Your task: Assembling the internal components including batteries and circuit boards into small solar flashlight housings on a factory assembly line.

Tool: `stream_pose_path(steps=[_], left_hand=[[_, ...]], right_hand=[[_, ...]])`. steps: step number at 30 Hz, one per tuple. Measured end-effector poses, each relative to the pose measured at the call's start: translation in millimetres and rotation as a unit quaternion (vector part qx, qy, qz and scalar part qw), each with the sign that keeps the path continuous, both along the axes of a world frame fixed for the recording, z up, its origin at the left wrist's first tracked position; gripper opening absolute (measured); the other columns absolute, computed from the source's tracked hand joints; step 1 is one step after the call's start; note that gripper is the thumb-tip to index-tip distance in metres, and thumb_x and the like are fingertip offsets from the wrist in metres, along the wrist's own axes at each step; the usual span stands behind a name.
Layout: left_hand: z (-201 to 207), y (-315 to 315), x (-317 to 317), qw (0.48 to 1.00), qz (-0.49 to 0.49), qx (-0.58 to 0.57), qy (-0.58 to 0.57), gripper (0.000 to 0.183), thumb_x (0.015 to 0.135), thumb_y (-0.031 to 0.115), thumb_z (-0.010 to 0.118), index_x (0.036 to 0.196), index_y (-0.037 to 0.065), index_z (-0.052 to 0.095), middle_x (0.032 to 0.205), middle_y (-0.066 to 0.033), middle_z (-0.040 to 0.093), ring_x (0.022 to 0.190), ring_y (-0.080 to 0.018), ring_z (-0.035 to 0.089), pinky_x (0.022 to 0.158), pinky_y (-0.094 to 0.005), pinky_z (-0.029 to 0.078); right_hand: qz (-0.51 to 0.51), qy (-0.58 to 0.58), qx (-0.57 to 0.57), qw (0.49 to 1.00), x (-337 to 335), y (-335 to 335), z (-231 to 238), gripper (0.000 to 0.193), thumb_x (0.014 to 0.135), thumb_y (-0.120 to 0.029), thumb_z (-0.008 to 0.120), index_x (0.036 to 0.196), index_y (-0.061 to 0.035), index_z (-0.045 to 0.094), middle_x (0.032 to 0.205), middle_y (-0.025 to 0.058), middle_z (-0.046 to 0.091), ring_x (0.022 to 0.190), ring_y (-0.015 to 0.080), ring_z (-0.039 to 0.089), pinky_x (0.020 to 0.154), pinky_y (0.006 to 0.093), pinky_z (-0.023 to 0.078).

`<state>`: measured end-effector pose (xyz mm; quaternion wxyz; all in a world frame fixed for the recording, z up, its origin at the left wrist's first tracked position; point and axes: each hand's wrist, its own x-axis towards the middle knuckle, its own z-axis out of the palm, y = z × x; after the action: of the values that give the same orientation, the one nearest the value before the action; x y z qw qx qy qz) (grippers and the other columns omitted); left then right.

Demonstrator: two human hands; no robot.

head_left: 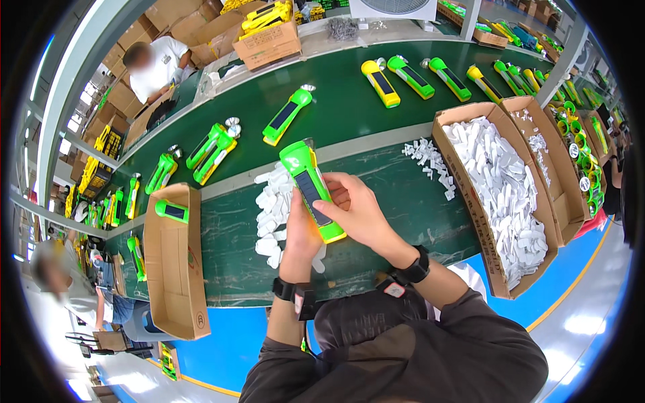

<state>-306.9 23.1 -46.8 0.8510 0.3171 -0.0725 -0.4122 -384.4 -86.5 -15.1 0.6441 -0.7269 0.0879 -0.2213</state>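
Note:
Between my two hands, over the green work surface, is a green and yellow flashlight (311, 191) with a dark solar panel along its body. My left hand (302, 228) wraps its lower left side. Closed on its right side is my right hand (356, 208), its thumb lying across the panel near the bottom end. The flashlight's wide head points away from me. Beneath my left hand lies a pile of white plastic pieces (269, 208), partly covered by that hand and wrist.
Several flashlights (289, 115) lie along the green conveyor belt (336, 80) beyond. A cardboard box (173, 269) with one flashlight stands left. Right are a carton of white plastic pieces (497, 181) and a loose heap of small white parts (430, 164). A person (158, 67) sits far left.

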Motion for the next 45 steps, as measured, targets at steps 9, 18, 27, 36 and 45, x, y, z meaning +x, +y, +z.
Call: stream_pose_path(steps=[9,18,27,36,45], left_hand=[[-7,-3,-21,0.994,0.068,-0.085,-0.016,0.05,0.102,0.043,0.028,0.134,0.007,0.041,0.131,-0.0137,0.05,0.119,-0.0266,0.05,0.101,-0.0434,0.042],[11,-10,-22,0.99,0.125,-0.027,-0.055,0.042,0.103,0.031,0.033,0.134,0.002,0.04,0.13,-0.0143,0.052,0.116,-0.0255,0.053,0.102,-0.042,0.041],[19,-13,-16,0.98,0.118,-0.018,-0.16,0.045,0.103,0.03,0.033,0.137,0.001,0.036,0.132,-0.0153,0.05,0.128,-0.0306,0.045,0.105,-0.0429,0.04],[30,-7,-32,0.977,0.142,-0.041,-0.15,0.044,0.103,0.03,0.035,0.136,0.001,0.038,0.132,-0.0144,0.05,0.124,-0.0291,0.048,0.103,-0.0415,0.041],[38,4,-50,0.973,0.15,0.032,-0.172,0.036,0.099,0.023,0.048,0.126,-0.001,0.046,0.119,-0.0135,0.055,0.112,-0.0249,0.056,0.093,-0.0402,0.049]], right_hand=[[-0.106,-0.016,-0.292,0.95,-37,24,1,0.056,0.072,-0.009,0.074,0.122,0.0,0.052,0.11,0.0171,0.056,0.099,0.0357,0.057,0.085,0.0413,0.048],[-0.142,-0.062,-0.166,0.974,-36,-3,5,0.045,0.076,-0.002,0.066,0.12,0.0003,0.055,0.116,0.0218,0.06,0.104,0.0376,0.06,0.085,0.0398,0.05],[-0.005,-0.095,0.233,0.968,-29,3,-18,0.037,0.089,0.002,0.06,0.123,0.0106,0.05,0.118,0.0172,0.06,0.108,0.0186,0.058,0.092,0.03,0.047],[0.002,-0.09,0.204,0.975,-41,9,-10,0.036,0.09,-0.002,0.06,0.123,0.0089,0.052,0.118,0.0156,0.061,0.108,0.0177,0.058,0.095,0.03,0.046],[-0.014,-0.11,0.137,0.984,-62,28,-14,0.032,0.09,-0.006,0.061,0.117,0.0087,0.056,0.108,0.0146,0.066,0.102,0.0184,0.062,0.089,0.031,0.049]])
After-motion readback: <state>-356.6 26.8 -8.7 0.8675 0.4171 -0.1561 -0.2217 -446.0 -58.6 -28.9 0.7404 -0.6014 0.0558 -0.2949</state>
